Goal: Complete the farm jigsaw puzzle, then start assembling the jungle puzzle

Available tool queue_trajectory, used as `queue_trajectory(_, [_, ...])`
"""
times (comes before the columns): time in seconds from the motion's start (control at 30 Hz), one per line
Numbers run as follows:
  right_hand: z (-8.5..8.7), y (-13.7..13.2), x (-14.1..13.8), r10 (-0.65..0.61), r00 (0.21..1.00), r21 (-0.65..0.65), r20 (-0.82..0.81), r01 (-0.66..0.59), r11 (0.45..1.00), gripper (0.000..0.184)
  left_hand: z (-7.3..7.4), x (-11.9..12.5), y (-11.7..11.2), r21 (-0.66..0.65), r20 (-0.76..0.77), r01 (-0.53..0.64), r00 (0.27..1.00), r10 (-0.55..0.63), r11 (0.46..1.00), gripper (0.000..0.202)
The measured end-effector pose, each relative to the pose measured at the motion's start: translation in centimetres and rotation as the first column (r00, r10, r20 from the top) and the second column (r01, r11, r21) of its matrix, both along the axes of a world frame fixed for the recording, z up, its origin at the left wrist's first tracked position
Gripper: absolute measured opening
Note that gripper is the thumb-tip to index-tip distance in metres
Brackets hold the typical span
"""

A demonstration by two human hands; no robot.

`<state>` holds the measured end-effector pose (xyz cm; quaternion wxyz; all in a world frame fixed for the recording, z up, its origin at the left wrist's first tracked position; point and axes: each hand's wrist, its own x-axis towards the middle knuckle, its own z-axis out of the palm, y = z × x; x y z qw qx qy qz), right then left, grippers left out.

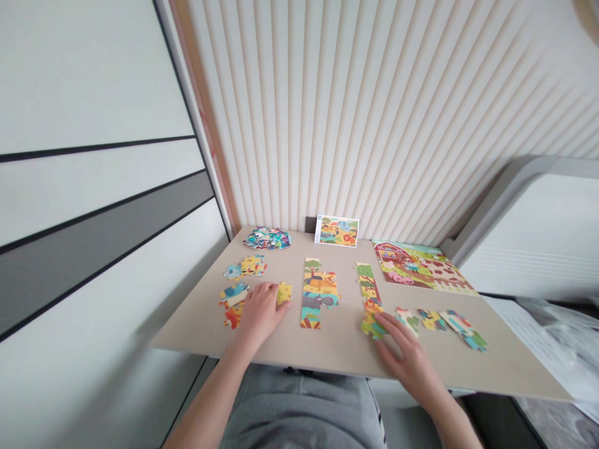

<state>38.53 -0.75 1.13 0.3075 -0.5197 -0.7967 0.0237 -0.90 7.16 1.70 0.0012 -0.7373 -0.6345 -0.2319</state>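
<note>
My left hand (262, 312) is over the left half of the table, its thumb and fingers closed at the edge of a yellow puzzle piece (284, 293). Beside and partly under it lie loose pieces with blue and orange animals (234, 291). To its right is a partly joined puzzle section (320, 293) with a tree, a giraffe-patterned animal and a hippo. My right hand (406, 352) has its fingers stretched out, the tips touching the green lower end of a narrow joined puzzle strip (367, 280); the thumb is spread away from the fingers.
A picture card (337, 231) leans against the ribbed wall. A pile of purple-blue pieces (266, 238) and a small yellow stack (253, 265) lie at the left. A farm puzzle (418, 267) is at the back right, with several loose pieces (463, 329) in front of it.
</note>
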Motion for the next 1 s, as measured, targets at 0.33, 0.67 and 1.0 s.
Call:
queue_trajectory(0.33, [-1.8,1.7,13.2,-0.519,0.82,0.072,0.243,0.518,0.852,0.059,-1.2,-2.1,0.4,-0.021,0.094,0.191,0.978,-0.188,0.981,0.039])
queue_trajectory(0.67, [-1.0,1.8,8.4,-0.534,0.831,0.165,0.157,0.511,0.844,0.063,-0.3,-0.7,-0.7,-0.036,0.07,0.1,0.993,-0.098,0.994,0.052])
queue_trajectory(1.0, [0.3,0.9,-1.4,-0.155,0.978,0.218,0.139,0.122,0.968,0.059,1.0,-0.8,-1.1,0.0,0.082,0.201,0.976,-0.201,0.98,0.065])
